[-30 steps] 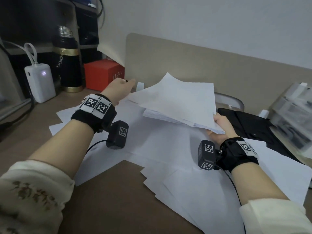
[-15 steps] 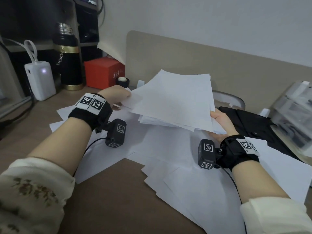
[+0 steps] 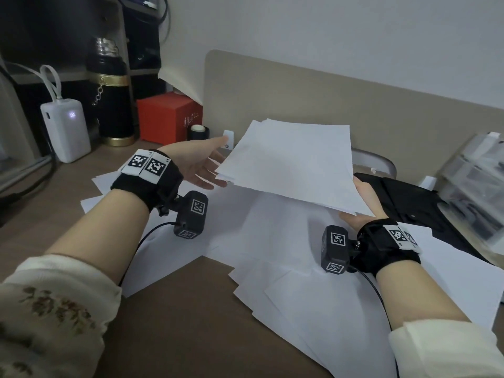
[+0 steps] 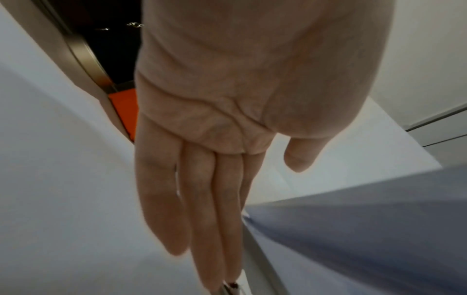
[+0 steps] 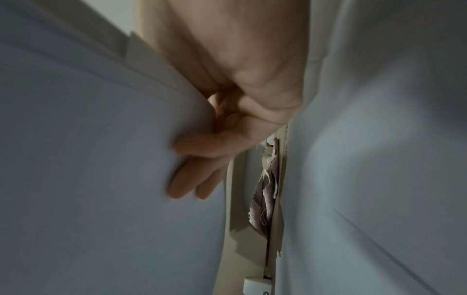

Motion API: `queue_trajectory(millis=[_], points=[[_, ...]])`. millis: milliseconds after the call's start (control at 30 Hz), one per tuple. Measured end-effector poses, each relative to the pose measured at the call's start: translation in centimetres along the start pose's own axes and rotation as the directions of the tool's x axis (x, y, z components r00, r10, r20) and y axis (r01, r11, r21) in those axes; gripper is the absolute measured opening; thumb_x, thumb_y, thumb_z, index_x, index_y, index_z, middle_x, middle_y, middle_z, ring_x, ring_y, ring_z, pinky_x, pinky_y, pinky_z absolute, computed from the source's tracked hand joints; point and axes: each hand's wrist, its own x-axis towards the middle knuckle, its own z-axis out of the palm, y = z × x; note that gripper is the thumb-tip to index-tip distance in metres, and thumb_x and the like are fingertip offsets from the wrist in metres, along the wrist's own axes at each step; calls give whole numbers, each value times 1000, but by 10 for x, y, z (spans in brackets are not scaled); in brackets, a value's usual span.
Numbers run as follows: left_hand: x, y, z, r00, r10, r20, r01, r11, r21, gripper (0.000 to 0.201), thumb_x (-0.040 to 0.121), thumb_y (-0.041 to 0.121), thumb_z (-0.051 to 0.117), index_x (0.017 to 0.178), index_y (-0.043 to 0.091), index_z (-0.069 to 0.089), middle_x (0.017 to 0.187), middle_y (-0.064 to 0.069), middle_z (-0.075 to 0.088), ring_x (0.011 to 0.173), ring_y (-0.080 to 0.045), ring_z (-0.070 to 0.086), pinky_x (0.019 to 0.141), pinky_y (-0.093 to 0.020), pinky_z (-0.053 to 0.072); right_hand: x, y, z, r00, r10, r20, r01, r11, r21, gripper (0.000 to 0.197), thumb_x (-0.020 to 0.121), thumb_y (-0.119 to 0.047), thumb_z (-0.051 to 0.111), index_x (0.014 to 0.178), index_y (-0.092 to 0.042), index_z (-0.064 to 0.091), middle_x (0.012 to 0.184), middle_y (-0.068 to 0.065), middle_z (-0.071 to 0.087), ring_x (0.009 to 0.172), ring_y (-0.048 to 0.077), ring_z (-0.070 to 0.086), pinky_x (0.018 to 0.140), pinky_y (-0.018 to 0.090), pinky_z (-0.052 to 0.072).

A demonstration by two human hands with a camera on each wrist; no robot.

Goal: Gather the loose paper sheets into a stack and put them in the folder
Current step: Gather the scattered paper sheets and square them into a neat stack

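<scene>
Stack of thin white paper sheets (image 3: 294,165) held above brown surface (image 3: 174,323), right hand (image 3: 364,205) pinching near corner, left hand (image 3: 203,166) flat-fingered, empty beside far edge; light, floppy, slippery, so probably support both edges.

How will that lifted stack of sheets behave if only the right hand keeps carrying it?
Probably floppy: the stack is thin paper, gripped by the right hand at one edge only. Its edges already sit uneven, so sheets may slide apart. The left hand, open at the far corner, could likely steady it.
</scene>
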Motion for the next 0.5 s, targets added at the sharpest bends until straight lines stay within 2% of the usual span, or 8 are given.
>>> queue_trajectory(millis=[67,133,167,200,267,333,400,500], points=[[4,-5,3,999,-5,43,9,996,-87,65,95,62,35,117,6,60,90,-10,75,74,-23,72,78,-35,55,6,1,-1,998,70,-10,-70,998,4,16,99,-15,47,85,-23,51,73,-9,49,64,4,42,57,15,34],[6,-10,8,997,16,81,2,978,-208,59,96,58,39,107,7,66,93,-7,75,72,-19,72,66,-28,58,10,2,-1,996,82,-41,-81,996,32,23,101,-28,43,79,-30,47,63,-14,56,65,0,43,60,18,35],[6,-12,12,994,37,99,-9,963,-270,51,97,54,41,101,10,68,91,-4,76,70,-15,73,60,-24,58,9,-1,2,994,103,-43,-101,994,44,26,100,-26,43,75,-29,47,53,-15,54,59,0,44,56,18,36],[8,-14,14,989,67,131,-24,951,-307,43,99,49,42,101,14,68,94,-1,76,74,-12,73,62,-23,57,4,-6,6,992,124,-18,-123,990,74,30,100,-20,43,71,-25,47,45,-14,49,49,1,43,49,17,36],[12,-17,20,977,127,173,-65,943,-328,33,100,39,46,114,17,65,106,-1,73,89,-13,72,74,-26,57,-1,-13,12,990,113,83,-122,987,107,42,100,-14,39,61,-21,53,43,-12,45,38,2,43,41,14,35],[13,-17,23,978,129,164,-72,947,-313,31,99,32,50,121,14,63,105,-1,74,89,-13,72,75,-26,57,4,-14,17,987,134,89,-145,981,131,47,102,-20,38,60,-27,59,57,-12,53,47,0,52,55,11,40],[16,-14,26,978,140,157,-89,952,-292,28,100,23,49,123,11,60,97,0,75,81,-12,73,69,-24,58,9,-12,15,988,153,11,-153,981,117,26,102,-31,41,79,-30,54,72,-13,58,57,-5,59,66,12,45],[14,-11,29,974,156,163,-114,964,-242,21,101,10,44,118,9,57,92,-2,72,69,-11,72,59,-23,59,9,-3,9,969,248,5,-242,942,231,29,100,-39,42,83,-17,48,46,-7,62,39,4,59,45,20,50]])
